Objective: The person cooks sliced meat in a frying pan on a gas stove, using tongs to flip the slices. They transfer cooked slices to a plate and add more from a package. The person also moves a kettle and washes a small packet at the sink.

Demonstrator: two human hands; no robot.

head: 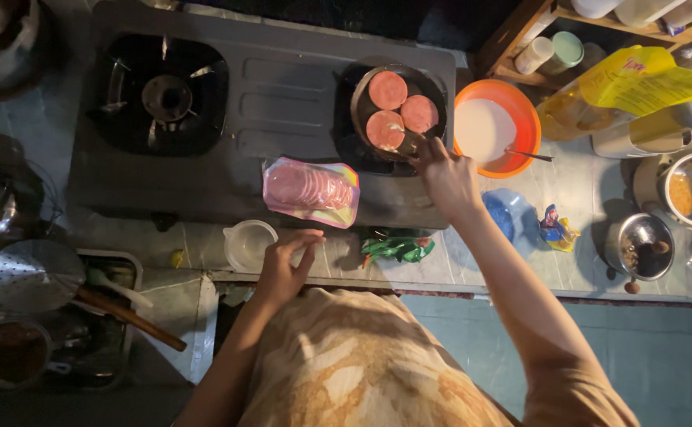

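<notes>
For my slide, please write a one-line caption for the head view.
Right hand at a dark round pan holding three pink round meat slices; left hand near the counter edge.

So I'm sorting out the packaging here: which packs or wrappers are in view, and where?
Sliced-meat pack: flat, clear and pink, on the stove front.
Yellow bag: crinkled, upper right by the shelf.
Green wrapper: crumpled, at the counter edge.
Small colourful wrapper: right of the blue bowl.

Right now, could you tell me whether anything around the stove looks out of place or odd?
One thing: the opened packet of sliced meat lies on the stove top itself, close beside the burner under the small pan, where the right hand works. Nothing looks spilled or broken.
</notes>
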